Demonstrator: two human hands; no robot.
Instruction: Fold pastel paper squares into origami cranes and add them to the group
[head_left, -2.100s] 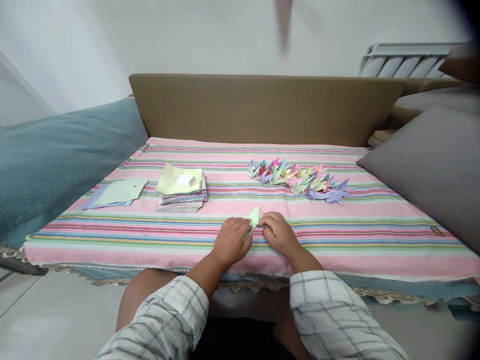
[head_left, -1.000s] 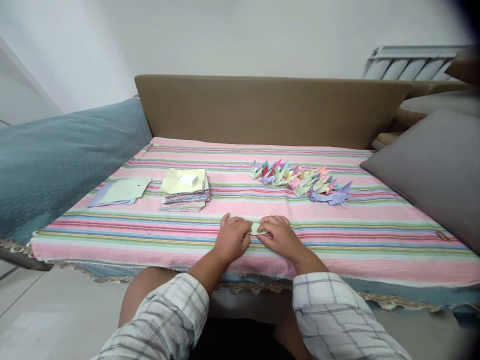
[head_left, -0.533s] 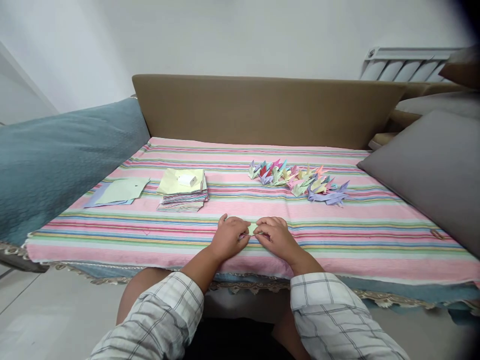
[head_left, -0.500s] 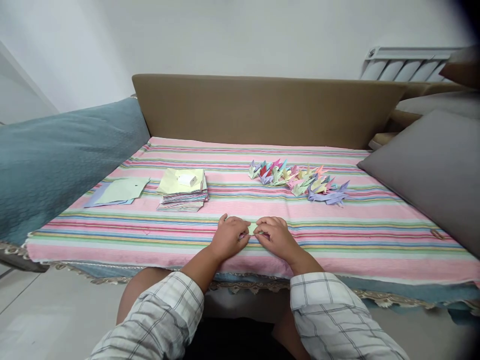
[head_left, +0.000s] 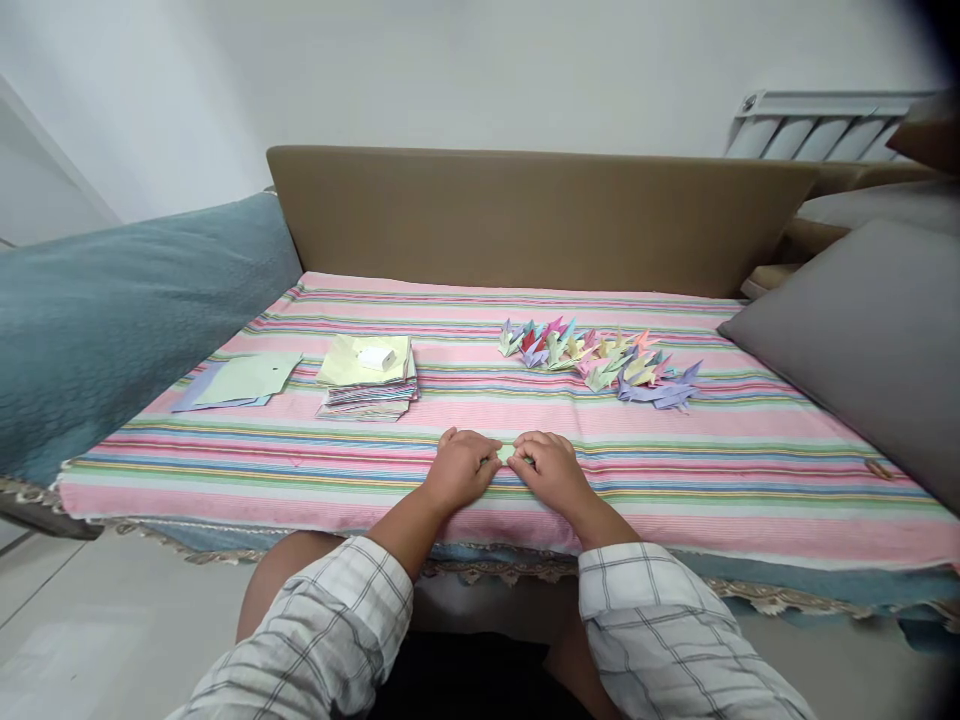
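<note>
Between my two hands is a small piece of pale green paper (head_left: 506, 454), mostly covered by my fingers. My left hand (head_left: 463, 468) pinches its left side, and my right hand (head_left: 550, 470) pinches its right side. Both hands rest low over the striped cloth (head_left: 330, 505) near its front edge. How the paper is folded cannot be made out under the fingertips. Beyond my right hand lies a cluster of folded paper cranes (head_left: 592, 358) in many colours.
Left of my hands stands a stack of square paper (head_left: 367, 390) with a small white block (head_left: 376, 357) on top. Farther left lie loose green and purple sheets (head_left: 251, 378). A grey cushion (head_left: 862, 330) borders the right, a blue armrest (head_left: 142, 300) the left, a brown backrest (head_left: 525, 220) the rear.
Less of the green paper shows between my fingers, and the fingertips have shifted slightly along it. The whole view has moved a little; the cranes and stack stay in place.
</note>
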